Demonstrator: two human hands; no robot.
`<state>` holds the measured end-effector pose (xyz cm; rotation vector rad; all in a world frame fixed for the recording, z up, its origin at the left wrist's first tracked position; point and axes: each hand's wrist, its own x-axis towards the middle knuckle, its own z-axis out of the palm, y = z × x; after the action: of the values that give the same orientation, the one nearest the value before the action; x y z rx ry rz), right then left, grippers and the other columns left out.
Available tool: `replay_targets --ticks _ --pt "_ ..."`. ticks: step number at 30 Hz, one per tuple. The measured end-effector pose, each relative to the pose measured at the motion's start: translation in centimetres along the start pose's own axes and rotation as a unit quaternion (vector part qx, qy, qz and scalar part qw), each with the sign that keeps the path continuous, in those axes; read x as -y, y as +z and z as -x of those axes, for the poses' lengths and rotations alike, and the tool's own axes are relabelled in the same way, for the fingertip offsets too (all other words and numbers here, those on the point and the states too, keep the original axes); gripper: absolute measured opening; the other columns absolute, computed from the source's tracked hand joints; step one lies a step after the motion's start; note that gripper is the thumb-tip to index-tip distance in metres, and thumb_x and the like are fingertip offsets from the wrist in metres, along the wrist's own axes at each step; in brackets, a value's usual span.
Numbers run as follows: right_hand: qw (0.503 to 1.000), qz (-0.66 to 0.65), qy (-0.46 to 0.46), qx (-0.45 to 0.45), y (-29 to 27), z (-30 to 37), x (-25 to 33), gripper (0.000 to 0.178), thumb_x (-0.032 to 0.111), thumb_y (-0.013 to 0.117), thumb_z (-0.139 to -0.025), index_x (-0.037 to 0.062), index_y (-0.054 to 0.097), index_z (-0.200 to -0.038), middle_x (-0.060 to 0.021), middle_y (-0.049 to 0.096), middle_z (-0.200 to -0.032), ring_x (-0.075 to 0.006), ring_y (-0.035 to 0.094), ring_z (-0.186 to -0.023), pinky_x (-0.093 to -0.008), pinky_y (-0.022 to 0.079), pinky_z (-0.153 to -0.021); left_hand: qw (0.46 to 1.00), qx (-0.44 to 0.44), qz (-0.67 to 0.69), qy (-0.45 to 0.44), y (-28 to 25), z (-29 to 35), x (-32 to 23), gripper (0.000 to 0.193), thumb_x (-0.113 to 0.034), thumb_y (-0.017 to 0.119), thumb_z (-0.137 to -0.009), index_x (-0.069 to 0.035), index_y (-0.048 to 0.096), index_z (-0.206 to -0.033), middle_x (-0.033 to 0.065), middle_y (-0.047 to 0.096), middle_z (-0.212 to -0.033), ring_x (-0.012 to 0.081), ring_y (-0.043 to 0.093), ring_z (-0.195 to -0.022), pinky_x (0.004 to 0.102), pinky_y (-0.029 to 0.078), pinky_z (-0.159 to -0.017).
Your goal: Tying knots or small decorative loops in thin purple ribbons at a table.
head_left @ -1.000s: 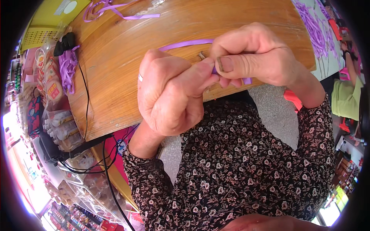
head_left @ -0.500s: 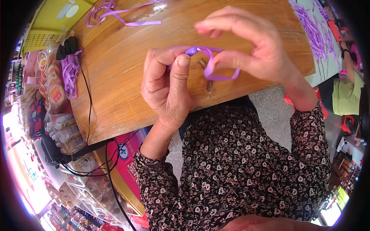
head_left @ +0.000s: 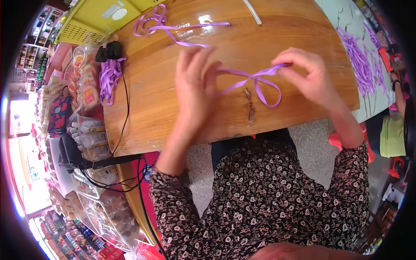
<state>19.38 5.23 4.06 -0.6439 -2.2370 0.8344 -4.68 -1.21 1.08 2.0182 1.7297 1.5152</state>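
Observation:
A narrow purple ribbon [head_left: 268, 105] runs loosely between my two hands above the wooden table, with a loop hanging on the right. My right hand [head_left: 307, 78] is closed, thumb and forefinger pinching the ribbon where its strands come together. On the other side my left hand [head_left: 193, 89] is raised, its fingers smeared by motion. Two strands pass behind or into that hand, and its grip on them cannot be made out. More purple ribbon [head_left: 186, 43] lies in loose curls on the far part of the table.
A yellow-green basket [head_left: 78, 32] stands at the far left. Bundled purple ribbon [head_left: 110, 80] hangs by the left edge, near a black cable [head_left: 126, 117]. A thin pale strip [head_left: 252, 11] lies far back. More ribbons [head_left: 359, 65] cover a white surface at right, beside another person's sleeve [head_left: 393, 136].
My right hand has gone from open fingers near the loop to pinching the ribbon, lower down. My left hand no longer shows its pinch on the purple knot-like piece. The view has shifted.

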Motion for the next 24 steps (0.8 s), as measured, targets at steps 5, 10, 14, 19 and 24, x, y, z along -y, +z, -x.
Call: replay_targets --ticks 5,10,14,19,24 --pt "0.932 -0.176 0.293 -0.118 -8.2 1.5 -6.3 0.019 0.010 0.058 -0.085 0.0033 0.061 -0.103 -0.0011 0.063 -0.091 -0.0067 0.056 -0.080 -0.0191 0.042 -0.070 0.984 0.022 -0.171 0.032 -1.9 -4.9 7.2 0.033 0.002 0.063 -0.072 -0.003 0.059 -0.104 0.0154 0.057 -0.104 0.0346 0.054 -0.096 0.0394 0.045 -0.079" --pt "0.876 -0.222 0.293 -0.313 -22.7 6.5 -17.4 0.030 0.010 0.061 -0.084 0.0001 0.058 -0.112 -0.0030 0.064 -0.098 -0.0054 0.057 -0.081 -0.0159 0.040 -0.066 0.933 0.013 -0.346 0.097 -0.7 -7.9 12.1 0.028 -0.006 0.062 -0.073 -0.007 0.061 -0.101 0.0120 0.057 -0.110 0.0357 0.049 -0.106 0.0436 0.041 -0.085" --pt "0.868 -0.119 0.281 -0.393 -33.9 8.9 -21.8 0.038 0.015 0.061 -0.086 0.0006 0.054 -0.120 -0.0031 0.062 -0.104 -0.0060 0.056 -0.081 -0.0183 0.043 -0.072 0.919 0.041 -0.389 0.055 1.0 -9.0 14.0 0.022 -0.007 0.063 -0.072 -0.009 0.062 -0.094 0.0102 0.057 -0.113 0.0338 0.048 -0.108 0.0434 0.039 -0.085" --pt "0.839 0.382 0.252 -0.294 -33.4 8.0 -21.9 0.043 0.024 0.058 -0.089 0.0032 0.051 -0.125 -0.0106 0.055 -0.124 -0.0182 0.052 -0.113 -0.0246 0.040 -0.091 0.980 -0.049 -0.187 0.046 2.8 -8.9 11.6 0.010 -0.003 0.062 -0.071 -0.008 0.060 -0.080 0.0097 0.059 -0.093 0.0307 0.054 -0.091 0.0416 0.040 -0.075" --pt "0.947 0.187 0.181 -0.187 -16.2 2.0 -12.3 0.035 0.018 0.055 -0.090 0.0061 0.054 -0.122 -0.0061 0.054 -0.124 -0.0157 0.051 -0.112 -0.0267 0.039 -0.092 0.968 0.005 0.071 0.243 5.7 -5.1 -1.4 0.029 0.008 0.055 -0.064 -0.007 0.056 -0.089 0.0104 0.056 -0.081 0.0306 0.055 -0.075 0.0399 0.044 -0.062"
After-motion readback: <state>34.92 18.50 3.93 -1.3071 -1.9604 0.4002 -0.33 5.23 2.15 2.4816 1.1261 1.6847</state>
